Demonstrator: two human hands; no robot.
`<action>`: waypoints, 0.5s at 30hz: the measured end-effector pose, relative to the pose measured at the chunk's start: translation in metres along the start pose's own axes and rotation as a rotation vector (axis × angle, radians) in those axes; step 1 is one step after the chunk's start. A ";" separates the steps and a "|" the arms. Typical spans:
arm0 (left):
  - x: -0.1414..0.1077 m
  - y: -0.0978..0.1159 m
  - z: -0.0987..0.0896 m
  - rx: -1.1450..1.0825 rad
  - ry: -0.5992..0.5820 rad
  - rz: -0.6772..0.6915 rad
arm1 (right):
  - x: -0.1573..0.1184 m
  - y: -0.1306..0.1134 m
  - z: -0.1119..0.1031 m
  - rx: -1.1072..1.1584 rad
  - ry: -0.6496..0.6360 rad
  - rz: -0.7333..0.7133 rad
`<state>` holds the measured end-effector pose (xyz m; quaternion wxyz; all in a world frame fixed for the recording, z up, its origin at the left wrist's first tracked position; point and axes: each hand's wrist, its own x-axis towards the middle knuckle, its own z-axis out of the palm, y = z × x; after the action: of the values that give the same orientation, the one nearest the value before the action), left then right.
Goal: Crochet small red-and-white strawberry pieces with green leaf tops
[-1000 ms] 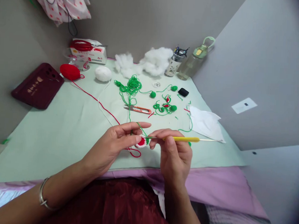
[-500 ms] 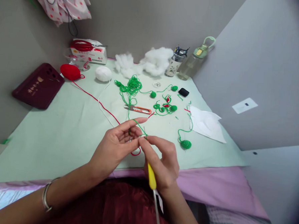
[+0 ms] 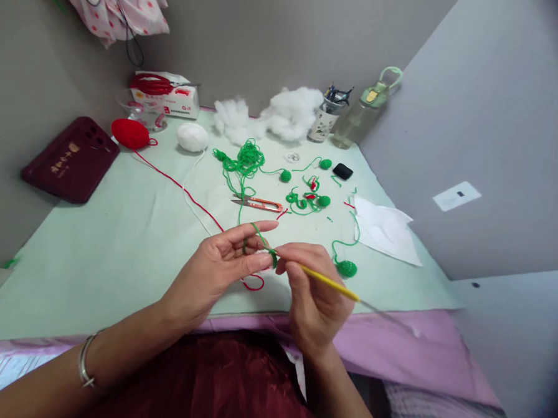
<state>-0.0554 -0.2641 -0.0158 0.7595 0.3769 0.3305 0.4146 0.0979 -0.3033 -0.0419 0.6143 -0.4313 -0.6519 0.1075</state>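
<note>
Between thumb and fingers, my left hand (image 3: 215,262) pinches a small crochet piece (image 3: 273,257) in green and white, mostly covered by the fingers. Green yarn (image 3: 260,235) passes over the raised left index finger down to the piece. My right hand (image 3: 319,292) grips a crochet hook (image 3: 331,282) with a yellow handle; its tip is at the piece, and its thin metal shank sticks out to the lower right. A red yarn loop (image 3: 255,283) hangs below the left hand. Just beyond the hands lie orange thread snips (image 3: 260,203).
Farther back are a green yarn tangle (image 3: 246,160), a red yarn ball (image 3: 131,134), a white yarn ball (image 3: 192,138) and white stuffing (image 3: 291,114). Small green crocheted balls (image 3: 347,269) and white paper (image 3: 385,230) lie right. A bottle (image 3: 361,116) stands at the back.
The hook has swung from pointing down toward me to pointing out to the right. My right hand has turned with it and shifted slightly right. The green edge of the piece now shows more.
</note>
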 end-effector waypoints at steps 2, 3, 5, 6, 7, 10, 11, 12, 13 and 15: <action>0.002 -0.002 0.000 -0.049 -0.007 -0.039 | -0.005 0.000 0.000 -0.198 -0.017 -0.131; 0.003 -0.002 -0.001 -0.081 -0.025 -0.084 | -0.006 0.000 -0.001 -0.262 -0.019 -0.175; 0.005 -0.002 -0.003 -0.131 -0.046 -0.173 | -0.006 0.000 -0.002 -0.237 0.007 -0.156; 0.006 -0.001 -0.003 -0.143 -0.040 -0.193 | -0.004 0.000 -0.003 -0.152 0.037 -0.094; 0.006 0.000 -0.004 -0.143 -0.027 -0.193 | -0.001 0.000 -0.003 -0.037 0.073 -0.016; 0.006 0.001 -0.004 -0.074 0.029 -0.125 | 0.006 0.000 -0.003 0.261 0.106 0.181; 0.004 0.001 -0.003 -0.044 0.030 -0.100 | 0.007 0.000 -0.002 0.306 0.077 0.210; 0.003 0.000 -0.003 -0.018 0.024 -0.080 | 0.008 0.001 -0.001 0.325 0.043 0.226; 0.002 0.000 -0.002 0.004 0.015 -0.065 | 0.008 0.001 -0.001 0.327 0.021 0.238; -0.001 -0.001 -0.001 0.039 0.006 -0.045 | 0.007 0.002 0.000 0.340 0.025 0.261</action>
<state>-0.0567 -0.2652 -0.0172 0.7600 0.3829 0.3493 0.3921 0.0997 -0.2973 -0.0388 0.6670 -0.4036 -0.5555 0.2892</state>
